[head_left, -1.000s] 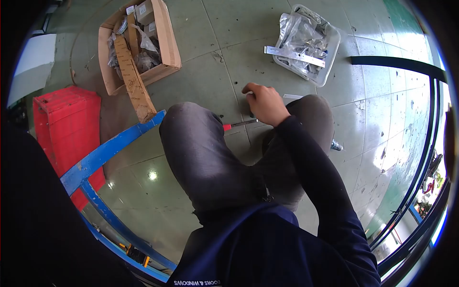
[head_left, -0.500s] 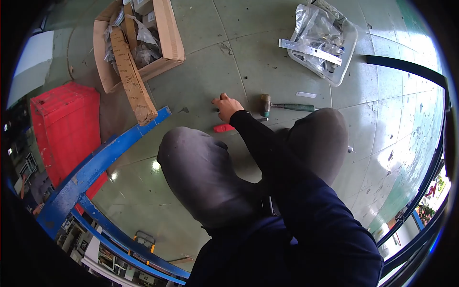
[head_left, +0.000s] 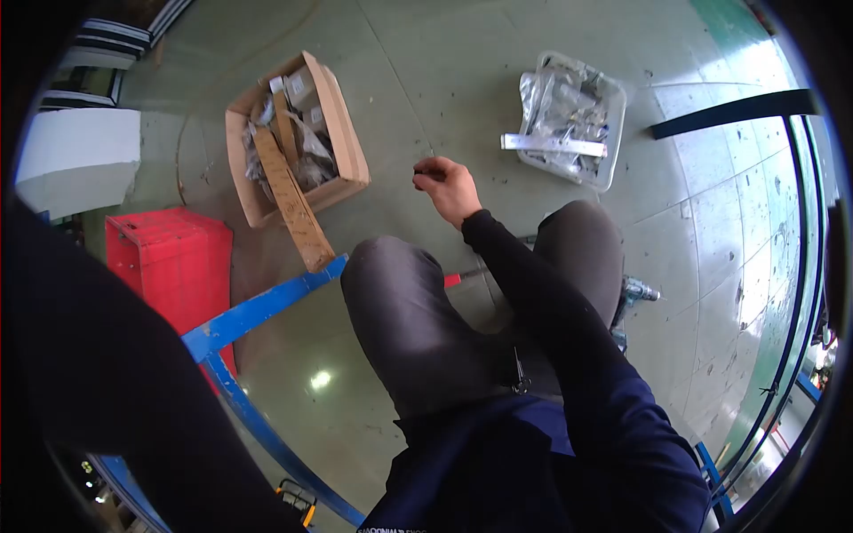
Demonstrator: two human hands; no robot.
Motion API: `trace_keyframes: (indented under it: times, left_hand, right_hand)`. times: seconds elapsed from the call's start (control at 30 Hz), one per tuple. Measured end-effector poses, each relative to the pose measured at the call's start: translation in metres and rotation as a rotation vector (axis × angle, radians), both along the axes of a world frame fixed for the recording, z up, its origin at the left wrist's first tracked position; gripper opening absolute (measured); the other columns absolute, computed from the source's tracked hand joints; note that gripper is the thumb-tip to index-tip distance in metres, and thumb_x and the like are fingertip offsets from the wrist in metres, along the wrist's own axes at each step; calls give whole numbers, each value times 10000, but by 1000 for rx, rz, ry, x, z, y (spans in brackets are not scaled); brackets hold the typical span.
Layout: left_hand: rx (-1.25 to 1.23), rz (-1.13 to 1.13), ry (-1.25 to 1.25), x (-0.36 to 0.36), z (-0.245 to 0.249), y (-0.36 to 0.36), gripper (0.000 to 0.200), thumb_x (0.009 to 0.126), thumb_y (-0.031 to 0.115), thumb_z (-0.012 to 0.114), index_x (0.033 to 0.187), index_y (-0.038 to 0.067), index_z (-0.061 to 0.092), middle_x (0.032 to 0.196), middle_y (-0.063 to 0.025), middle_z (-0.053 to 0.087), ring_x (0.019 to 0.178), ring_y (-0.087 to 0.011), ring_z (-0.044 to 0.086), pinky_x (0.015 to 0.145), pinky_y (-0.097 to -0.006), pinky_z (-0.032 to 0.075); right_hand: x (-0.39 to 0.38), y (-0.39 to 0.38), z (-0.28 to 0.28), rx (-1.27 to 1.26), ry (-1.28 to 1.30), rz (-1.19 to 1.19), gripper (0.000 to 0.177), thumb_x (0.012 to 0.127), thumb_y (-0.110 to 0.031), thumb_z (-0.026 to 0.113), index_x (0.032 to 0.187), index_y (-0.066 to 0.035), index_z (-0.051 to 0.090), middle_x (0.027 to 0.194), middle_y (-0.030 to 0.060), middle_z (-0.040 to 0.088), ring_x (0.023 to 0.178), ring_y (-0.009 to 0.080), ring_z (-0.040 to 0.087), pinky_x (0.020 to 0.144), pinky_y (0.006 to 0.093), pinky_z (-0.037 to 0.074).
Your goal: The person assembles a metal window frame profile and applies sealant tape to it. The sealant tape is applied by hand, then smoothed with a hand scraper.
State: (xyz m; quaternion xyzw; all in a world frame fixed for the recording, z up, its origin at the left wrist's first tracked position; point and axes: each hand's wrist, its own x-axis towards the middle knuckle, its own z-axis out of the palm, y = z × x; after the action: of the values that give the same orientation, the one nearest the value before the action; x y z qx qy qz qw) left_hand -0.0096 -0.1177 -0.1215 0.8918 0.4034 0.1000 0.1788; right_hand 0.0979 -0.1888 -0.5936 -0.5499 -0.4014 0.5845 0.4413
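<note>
My right hand [head_left: 447,189] is raised in front of my knees, thumb and fingers pinched together. A tiny dark thing shows at the fingertips, too small to name. My left arm's black sleeve [head_left: 115,355] reaches across the left side, and its hand is out of view. Below my right hand, a red-handled tool [head_left: 452,280] lies on the floor between my knees, partly hidden by my forearm. Past my right knee is a teal power drill [head_left: 638,291], partly covered by my leg.
Ahead on the left stands a cardboard box [head_left: 355,169] with bagged parts and a long cardboard strip [head_left: 298,209]. A clear plastic tub [head_left: 615,129] holds bags, with a metal strip [head_left: 551,144] across it. A red crate [head_left: 178,258] and blue frame [head_left: 258,313] are left.
My right hand has come up from the floor, its fingers now pinched. My left sleeve has entered at the left. The view has shifted, bringing the drill into sight; the mallet is now hidden.
</note>
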Motion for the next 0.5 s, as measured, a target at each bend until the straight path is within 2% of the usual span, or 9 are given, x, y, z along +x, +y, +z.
trace_keyframes:
  times: [0.1,0.17,0.2,0.27,0.33,0.37,0.4,0.5]
  left_hand:
    - [90,12,-19,8,56,-3,735,1053,652,401,1005,2,742,785,-50,670,682,-112,605,646,-261,496]
    - [138,41,-32,14,92,-4,738,1055,652,399,1006,0,741,786,-52,671,685,-112,606,650,-262,496]
    - [159,65,-32,18,108,-1,739,1055,652,398,1007,-1,741,787,-52,672,687,-113,606,652,-262,497]
    - [161,145,-20,24,129,16,741,1056,652,395,1008,-3,740,789,-54,672,690,-114,608,656,-262,497]
    - [148,231,-19,28,129,35,744,1057,651,393,1009,-5,739,791,-55,673,693,-114,609,660,-263,498]
    - [235,250,-87,23,108,54,739,1042,673,402,943,18,729,695,-19,630,565,-72,559,517,-237,467]
    - [240,158,-156,23,104,59,802,1038,703,354,843,8,703,662,-37,621,565,-94,561,556,-260,476]
    - [53,130,-155,27,117,47,729,1047,665,394,1027,-1,688,757,-35,645,624,-100,581,577,-266,491]
  right_hand:
    - [36,-1,105,123,340,-35,174,962,-5,672,1129,44,673,966,73,733,897,147,706,842,299,580]
    - [57,-6,160,293,341,-8,176,971,-12,685,1143,22,674,984,59,729,924,145,705,852,297,578]
    - [64,-8,188,330,284,-14,162,978,-1,685,1131,37,649,1015,86,715,945,162,700,874,322,582]
    - [73,-10,234,460,202,-69,203,958,-13,715,1148,18,652,1011,68,723,947,141,702,874,303,575]
    - [78,-11,265,565,170,-119,222,944,-30,738,1149,8,662,997,59,731,946,131,706,856,295,577]
    - [79,-11,276,615,151,-130,211,942,-27,737,1138,6,666,997,59,731,947,133,709,851,296,578]
    - [80,-9,288,662,135,-139,201,940,-25,737,1127,4,669,996,58,730,949,136,712,846,298,580]
    - [83,3,324,934,13,-194,207,926,75,707,1116,18,649,1033,58,720,952,136,702,900,291,567]
